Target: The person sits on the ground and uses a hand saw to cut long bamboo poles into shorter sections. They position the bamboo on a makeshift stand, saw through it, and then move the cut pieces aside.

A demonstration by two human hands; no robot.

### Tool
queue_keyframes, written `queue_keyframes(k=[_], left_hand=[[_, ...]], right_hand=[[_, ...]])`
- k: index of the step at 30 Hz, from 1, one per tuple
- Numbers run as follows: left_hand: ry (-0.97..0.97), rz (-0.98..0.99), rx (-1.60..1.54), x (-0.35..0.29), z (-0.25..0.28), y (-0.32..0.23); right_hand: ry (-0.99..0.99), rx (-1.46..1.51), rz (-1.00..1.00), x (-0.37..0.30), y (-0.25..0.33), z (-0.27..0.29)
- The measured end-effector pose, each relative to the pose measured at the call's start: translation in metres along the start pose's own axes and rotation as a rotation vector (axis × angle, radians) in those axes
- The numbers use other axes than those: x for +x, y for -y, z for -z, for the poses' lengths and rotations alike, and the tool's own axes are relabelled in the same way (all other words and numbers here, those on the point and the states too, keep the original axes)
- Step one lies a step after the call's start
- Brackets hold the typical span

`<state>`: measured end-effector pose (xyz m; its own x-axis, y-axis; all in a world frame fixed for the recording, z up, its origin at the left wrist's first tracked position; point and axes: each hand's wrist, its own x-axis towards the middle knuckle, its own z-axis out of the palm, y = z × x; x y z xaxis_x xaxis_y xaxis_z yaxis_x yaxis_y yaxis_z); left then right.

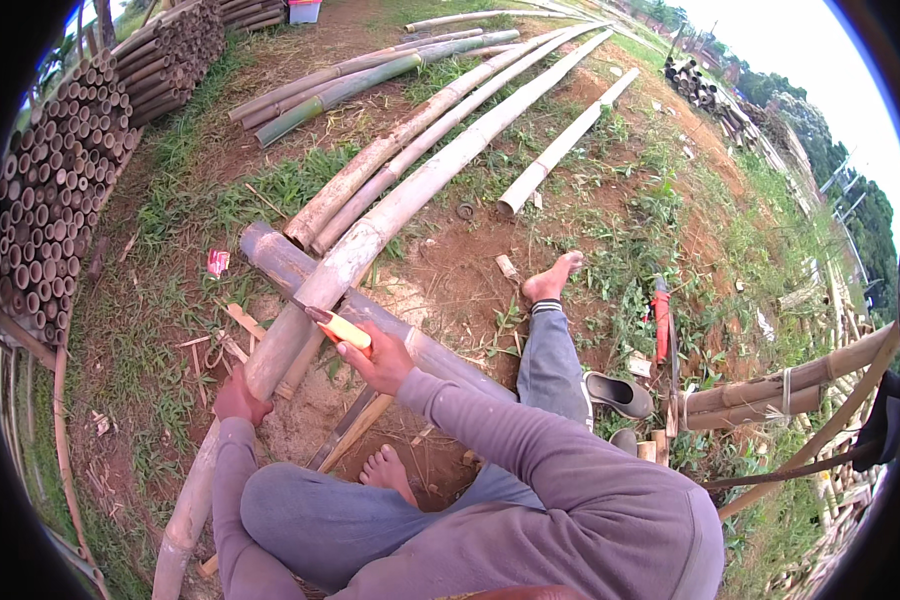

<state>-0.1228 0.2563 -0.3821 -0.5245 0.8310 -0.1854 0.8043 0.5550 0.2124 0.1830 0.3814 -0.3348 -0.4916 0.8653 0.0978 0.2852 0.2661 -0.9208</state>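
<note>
A long pale bamboo pole [410, 210] runs from beside my left leg up to the far top. It lies across a thicker greyish bamboo log [440, 355]. Low on the pole, my left hand [242, 398] is closed around it. My right hand [382, 358] grips a tool with a yellow and orange handle [344, 331], its dark end against the pole near the crossing. What kind of tool it is, I cannot make out. Under the pole, beside my bare foot, a narrow split strip [355, 428] rests on the ground.
More bamboo poles [370, 150] lie ahead, one shorter piece [567, 145] to their right. Cut bamboo is stacked [50, 205] at the left. A red-handled tool [662, 325] and a dark shoe [620, 394] lie right of my outstretched leg. Tied bamboo lengths [755, 395] stick in from the right.
</note>
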Motion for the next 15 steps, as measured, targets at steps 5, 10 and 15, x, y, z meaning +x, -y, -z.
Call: queue_keyframes(k=[5, 10, 15], left_hand=[[-0.002, 0.007, 0.013, 0.0, 0.0, 0.012], [-0.042, -0.03, -0.034, 0.0, 0.002, 0.012], [-0.047, -0.016, -0.014, -0.003, 0.004, 0.013]], right_hand=[[-0.017, -0.292, 0.042, 0.064, 0.078, -0.01], [0.005, -0.211, 0.005, 0.015, 0.045, 0.011], [-0.073, -0.039, 0.046, -0.143, 0.034, 0.094]])
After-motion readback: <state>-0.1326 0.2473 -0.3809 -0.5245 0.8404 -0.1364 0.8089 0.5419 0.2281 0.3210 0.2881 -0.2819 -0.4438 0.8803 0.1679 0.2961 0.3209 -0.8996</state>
